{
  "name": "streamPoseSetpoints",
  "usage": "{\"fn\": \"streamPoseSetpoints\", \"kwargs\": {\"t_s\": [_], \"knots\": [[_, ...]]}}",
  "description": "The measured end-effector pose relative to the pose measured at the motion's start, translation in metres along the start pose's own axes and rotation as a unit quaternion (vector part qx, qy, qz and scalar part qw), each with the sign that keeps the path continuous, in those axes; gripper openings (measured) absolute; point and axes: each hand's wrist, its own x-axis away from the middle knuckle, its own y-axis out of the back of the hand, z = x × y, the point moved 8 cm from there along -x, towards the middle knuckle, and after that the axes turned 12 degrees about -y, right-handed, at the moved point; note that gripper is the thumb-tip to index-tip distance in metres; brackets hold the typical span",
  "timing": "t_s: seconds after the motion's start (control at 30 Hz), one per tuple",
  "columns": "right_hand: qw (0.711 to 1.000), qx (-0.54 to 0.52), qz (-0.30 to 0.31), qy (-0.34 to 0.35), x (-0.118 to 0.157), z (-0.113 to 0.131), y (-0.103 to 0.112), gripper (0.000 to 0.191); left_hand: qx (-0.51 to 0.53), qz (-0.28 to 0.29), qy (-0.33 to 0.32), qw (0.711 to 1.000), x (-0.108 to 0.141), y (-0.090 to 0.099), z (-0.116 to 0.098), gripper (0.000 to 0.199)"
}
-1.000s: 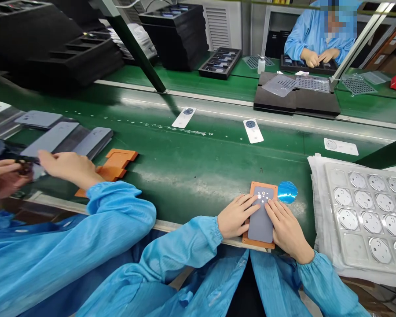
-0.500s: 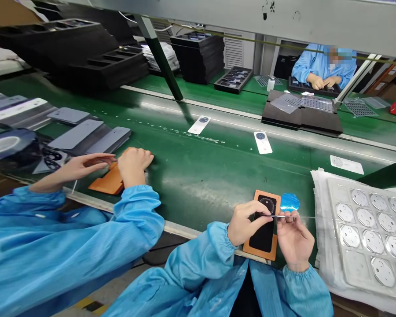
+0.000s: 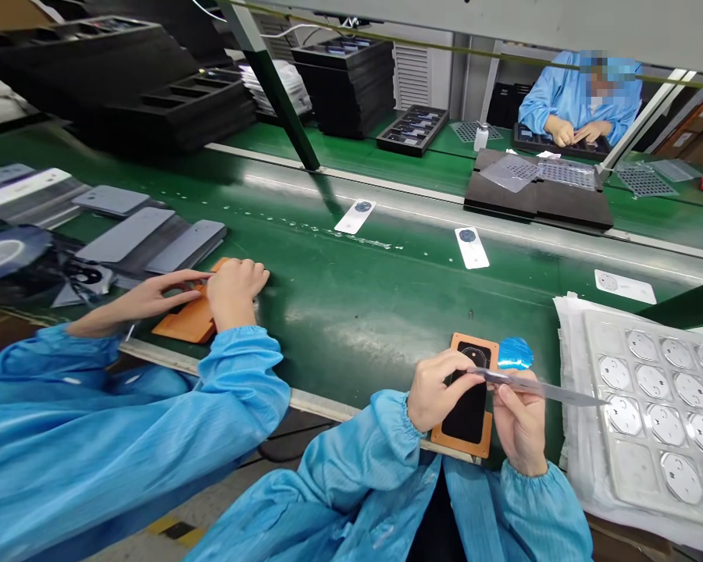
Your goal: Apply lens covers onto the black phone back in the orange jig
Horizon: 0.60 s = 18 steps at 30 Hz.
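My left hand [image 3: 442, 388] pinches the left end of a thin, flat grey panel [image 3: 539, 385], seen nearly edge-on. Farther along the same panel, my right hand [image 3: 522, 417] grips it with the thumb in front and the fingers behind. Below the panel lies an orange fixture [image 3: 438, 437] with a black inset [image 3: 465, 410]; my left hand is over its left edge. A shiny blue round film [image 3: 514, 353] rests just beyond the fixture's upper right corner.
At right, a clear tray [image 3: 636, 468] holds several silver discs. A neighbour's hands [image 3: 231, 293] work over another orange fixture [image 3: 184, 324] at left. White panels [image 3: 472, 248] lie on the green belt. Black trays [image 3: 413, 130] and another person [image 3: 579, 101] are across.
The thin panel has tilted, so more of its face shows and it reaches farther right. My right hand has turned, its thumb now over the panel. The whole view has shifted slightly.
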Motion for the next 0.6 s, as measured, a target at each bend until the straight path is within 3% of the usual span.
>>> {"fn": "streamPoseSetpoints", "kwargs": {"t_s": [0.13,0.33,0.53,0.6], "knots": [[0.999,0.015,0.036,0.024,-0.007,-0.003,-0.002,0.028,0.037,-0.022,-0.061,0.997,-0.004,-0.005,-0.024,0.003],[0.987,-0.134,0.074,-0.046,-0.009,-0.019,-0.008,0.032,0.030,-0.045,-0.114,0.992,-0.009,-0.013,-0.049,0.006],[0.988,-0.134,0.055,-0.053,-0.006,-0.017,-0.004,0.030,-0.009,-0.029,-0.147,0.989,-0.009,-0.016,-0.059,0.003],[0.992,-0.111,0.041,-0.045,-0.005,-0.012,-0.001,0.025,-0.012,-0.013,-0.108,0.994,-0.009,-0.014,-0.047,0.003]]}}
